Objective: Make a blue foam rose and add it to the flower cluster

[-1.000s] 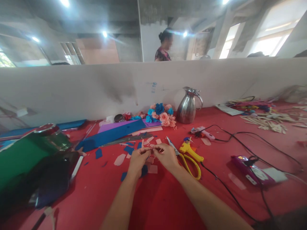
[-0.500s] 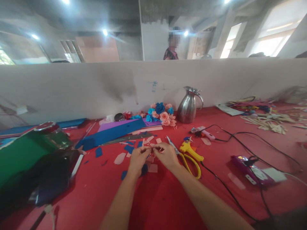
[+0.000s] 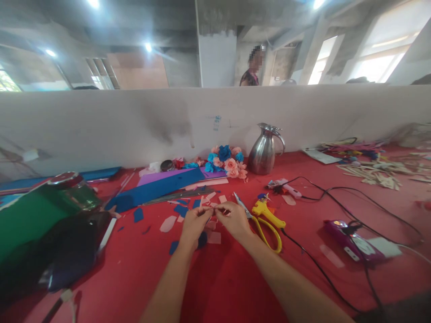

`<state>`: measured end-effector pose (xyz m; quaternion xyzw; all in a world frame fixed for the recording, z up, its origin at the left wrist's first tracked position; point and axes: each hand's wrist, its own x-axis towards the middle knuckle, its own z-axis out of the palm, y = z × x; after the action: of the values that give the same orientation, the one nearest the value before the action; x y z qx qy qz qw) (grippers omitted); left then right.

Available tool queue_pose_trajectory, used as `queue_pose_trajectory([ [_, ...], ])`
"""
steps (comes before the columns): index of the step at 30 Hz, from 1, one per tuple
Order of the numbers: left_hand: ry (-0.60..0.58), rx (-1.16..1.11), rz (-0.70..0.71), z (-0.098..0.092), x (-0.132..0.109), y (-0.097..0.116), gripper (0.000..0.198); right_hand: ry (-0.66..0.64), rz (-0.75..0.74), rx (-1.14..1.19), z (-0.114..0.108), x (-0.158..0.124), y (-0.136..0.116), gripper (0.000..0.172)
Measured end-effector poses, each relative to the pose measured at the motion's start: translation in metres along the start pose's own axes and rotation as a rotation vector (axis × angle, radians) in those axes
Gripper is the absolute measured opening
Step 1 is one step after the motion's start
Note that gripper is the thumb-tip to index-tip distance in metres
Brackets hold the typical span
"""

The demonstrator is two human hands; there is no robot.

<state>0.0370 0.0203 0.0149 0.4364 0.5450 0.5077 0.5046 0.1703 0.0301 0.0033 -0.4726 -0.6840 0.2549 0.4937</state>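
Observation:
My left hand point(image 3: 195, 224) and my right hand point(image 3: 234, 218) meet fingertip to fingertip over the red table point(image 3: 235, 282). Both are closed in a pinch around something too small to make out. Beneath and around them lie cut scraps of paper, among them a pink piece point(image 3: 168, 223) and a blue piece point(image 3: 138, 214). Just beyond my right hand, scissors with yellow handles point(image 3: 269, 235) lie on the table, their blades partly behind the hand. A yellow glue gun point(image 3: 268, 213) rests to the right of the scissors.
A bunch of pink and blue paper flowers point(image 3: 231, 163) and a steel jug point(image 3: 263, 152) stand by the white partition point(image 3: 134, 121). Blue paper point(image 3: 158, 190) and a plastic jar point(image 3: 76, 190) are leftward. Cables run from a purple power strip point(image 3: 353, 242) at right.
Both hands keep their pinch in nearly the same place. Beyond the partition, a person has moved a little to the right.

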Motion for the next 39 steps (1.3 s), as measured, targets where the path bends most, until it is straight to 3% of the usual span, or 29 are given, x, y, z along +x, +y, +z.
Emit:
queue_pose_trajectory([
  [10, 0.0, 0.059, 0.075, -0.001, 0.001, -0.001, 0.015, 0.004, 0.031, -0.017, 0.001, 0.0, -0.002, 0.02],
  [19, -0.009, 0.075, 0.052, -0.001, 0.001, -0.001, 0.017, -0.007, 0.03, 0.002, 0.001, 0.0, 0.001, 0.018],
  [25, -0.078, 0.08, 0.06, -0.002, 0.001, -0.002, 0.017, -0.01, 0.121, 0.074, 0.003, 0.001, 0.001, 0.018],
  [28, -0.03, 0.073, 0.079, -0.003, 0.003, -0.005, 0.017, 0.002, 0.177, 0.112, 0.001, 0.004, 0.001, 0.017],
  [33, 0.088, -0.126, 0.038, -0.01, 0.008, -0.003, 0.012, 0.047, 0.167, -0.064, -0.009, 0.009, 0.008, 0.016],
  [39, 0.054, -0.378, 0.015, -0.016, 0.007, 0.009, 0.012, 0.007, 0.229, -0.138, -0.012, 0.011, 0.024, 0.018],
])
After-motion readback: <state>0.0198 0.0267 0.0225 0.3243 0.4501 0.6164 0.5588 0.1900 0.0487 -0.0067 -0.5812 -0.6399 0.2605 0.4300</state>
